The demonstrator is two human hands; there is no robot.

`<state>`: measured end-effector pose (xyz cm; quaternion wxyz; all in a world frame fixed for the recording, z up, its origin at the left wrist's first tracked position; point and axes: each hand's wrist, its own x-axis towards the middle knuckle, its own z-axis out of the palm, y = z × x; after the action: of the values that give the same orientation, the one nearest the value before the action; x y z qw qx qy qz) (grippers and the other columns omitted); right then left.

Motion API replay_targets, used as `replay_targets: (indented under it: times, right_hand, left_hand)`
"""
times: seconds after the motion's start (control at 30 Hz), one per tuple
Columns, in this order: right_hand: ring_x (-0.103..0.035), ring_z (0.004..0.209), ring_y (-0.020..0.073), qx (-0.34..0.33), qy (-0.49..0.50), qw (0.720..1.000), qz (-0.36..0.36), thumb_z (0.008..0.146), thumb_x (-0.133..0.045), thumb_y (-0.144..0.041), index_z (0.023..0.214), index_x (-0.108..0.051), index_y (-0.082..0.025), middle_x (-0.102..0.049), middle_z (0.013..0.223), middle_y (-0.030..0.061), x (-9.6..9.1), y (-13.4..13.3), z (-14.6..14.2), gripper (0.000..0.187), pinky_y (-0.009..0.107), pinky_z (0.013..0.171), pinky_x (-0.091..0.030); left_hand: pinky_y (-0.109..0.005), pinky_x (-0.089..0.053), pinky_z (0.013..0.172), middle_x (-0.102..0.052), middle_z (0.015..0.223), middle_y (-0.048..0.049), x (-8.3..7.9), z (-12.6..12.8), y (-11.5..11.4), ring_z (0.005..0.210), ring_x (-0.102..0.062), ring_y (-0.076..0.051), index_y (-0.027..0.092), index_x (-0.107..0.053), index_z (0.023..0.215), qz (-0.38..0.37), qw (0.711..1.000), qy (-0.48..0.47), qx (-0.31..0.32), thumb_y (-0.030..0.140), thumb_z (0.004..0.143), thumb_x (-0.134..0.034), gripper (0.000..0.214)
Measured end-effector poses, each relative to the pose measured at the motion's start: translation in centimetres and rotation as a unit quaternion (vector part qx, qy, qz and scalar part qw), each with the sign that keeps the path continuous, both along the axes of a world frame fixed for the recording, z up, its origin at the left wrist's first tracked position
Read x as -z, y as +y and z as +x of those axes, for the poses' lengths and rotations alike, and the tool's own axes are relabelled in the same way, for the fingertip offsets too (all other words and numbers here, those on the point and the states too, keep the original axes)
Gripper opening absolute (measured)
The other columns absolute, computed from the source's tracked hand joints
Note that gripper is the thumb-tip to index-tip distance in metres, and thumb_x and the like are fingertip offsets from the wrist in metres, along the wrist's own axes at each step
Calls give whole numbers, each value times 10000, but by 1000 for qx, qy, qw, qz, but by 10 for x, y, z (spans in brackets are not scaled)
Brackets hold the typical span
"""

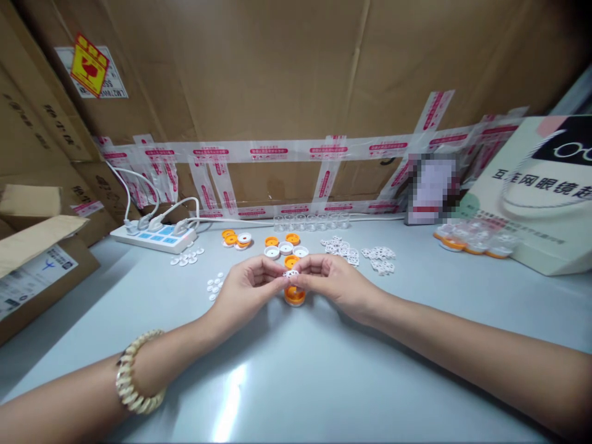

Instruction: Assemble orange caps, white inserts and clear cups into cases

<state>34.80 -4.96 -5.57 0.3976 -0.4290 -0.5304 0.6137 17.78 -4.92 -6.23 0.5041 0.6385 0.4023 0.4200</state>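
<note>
My left hand (247, 285) and my right hand (330, 279) meet at the middle of the grey table (296, 370). Both pinch one small white perforated disc (291, 274) between their fingertips. Just below the disc an orange cap (295, 295) stands on the table, partly hidden by my fingers. Behind my hands lie more orange and white caps (285, 245). Heaps of white discs (341, 248) lie at the right of them. A beaded bracelet (134, 379) is on my left wrist.
A white power strip (155, 237) with plugged cables lies at the back left. Small white buttons (215, 285) lie left of my hands. Clear cups (311, 222) line the taped cardboard wall (296, 92). A printed box (536, 197) and bagged caps (476, 237) sit right. Cartons (32, 259) stand left.
</note>
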Motion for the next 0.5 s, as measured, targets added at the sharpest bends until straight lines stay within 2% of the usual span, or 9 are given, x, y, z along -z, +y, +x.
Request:
replay_targets:
  times: [0.07,0.13,0.27,0.33,0.4,0.43,0.5]
  right_hand:
    - [-578,639,103,0,12,1000,-6,538,-794,-329,713,-618,-146,-630,665,-15,0,0,1,308,265,683,-438]
    - [-577,623,98,-2,29,999,-17,545,-787,-344,700,-626,-143,-628,655,-16,0,1,2,300,269,692,-443]
    - [-586,650,98,-9,49,998,-48,553,-789,-341,705,-651,-137,-640,686,0,-1,1,6,289,276,734,-454]
    - [-594,667,102,-30,52,996,-65,562,-788,-348,726,-660,-134,-645,700,9,-2,2,8,299,285,758,-461]
    - [-604,684,106,-43,41,996,-61,584,-775,-361,756,-665,-137,-649,717,14,-2,2,10,303,297,783,-471]
    - [-610,699,111,-41,26,998,-43,590,-772,-354,802,-666,-148,-653,736,13,-2,3,10,314,307,795,-476]
    - [-622,775,130,-25,-16,999,39,586,-778,-305,942,-653,-189,-666,825,13,-1,3,11,395,326,835,-478]
  left_hand:
    - [-281,-534,721,-682,813,-51,0,-2,0,754,-653,-158,132,-595,809,27,999,22,17,272,726,-673,181]
    - [-297,-533,769,-691,868,-62,-2,-5,0,799,-656,-167,138,-617,880,89,993,69,28,244,738,-660,183]
    - [-290,-522,790,-709,891,-48,-4,-11,0,806,-654,-160,187,-659,911,274,947,170,2,183,794,-581,140]
    - [-287,-519,789,-718,878,-41,-5,-13,1,804,-658,-163,202,-680,858,313,933,179,-2,173,797,-571,128]
    - [-284,-524,773,-722,848,-40,-6,-13,1,788,-664,-170,195,-689,814,277,947,161,-10,185,775,-598,99]
    - [-282,-532,749,-723,823,-42,-8,-12,2,765,-668,-172,186,-689,800,230,963,141,-16,196,759,-617,83]
    - [-275,-545,691,-722,772,-43,-11,-10,2,714,-672,-172,165,-683,791,102,991,89,-24,221,730,-646,91]
